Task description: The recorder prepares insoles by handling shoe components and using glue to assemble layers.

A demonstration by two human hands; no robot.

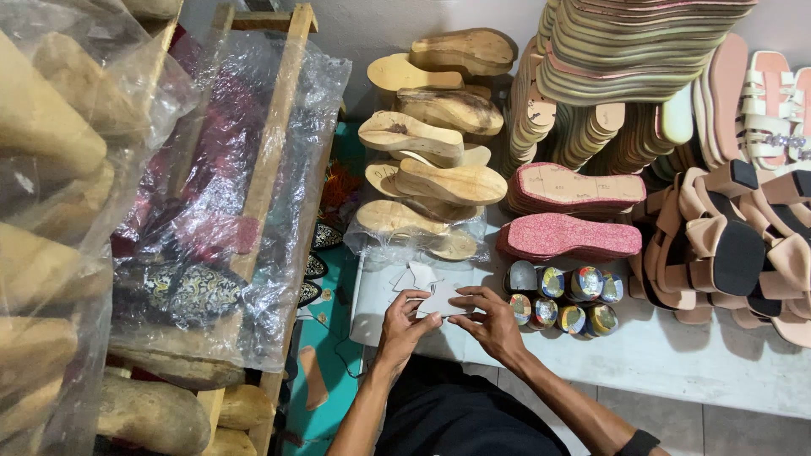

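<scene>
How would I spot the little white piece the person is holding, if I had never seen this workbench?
Start at the white table stacked with shoe soles, and find the cluster of small colourful heels near its front edge. Just left of them, the left hand and right hand pinch a white cut piece between them. It is flat, thin and plain white, unlike the chunky patterned heels.

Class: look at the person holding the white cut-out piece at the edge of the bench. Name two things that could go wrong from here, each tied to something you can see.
1. The leaning stack of bare wooden wedge soles rises just behind both hands; a nudge might topple it.
2. The cluster of small multicoloured block heels sits beside the right hand; an elbow sweep could scatter them.

The left hand shares the grip on the white flat cut-out piece.
</scene>
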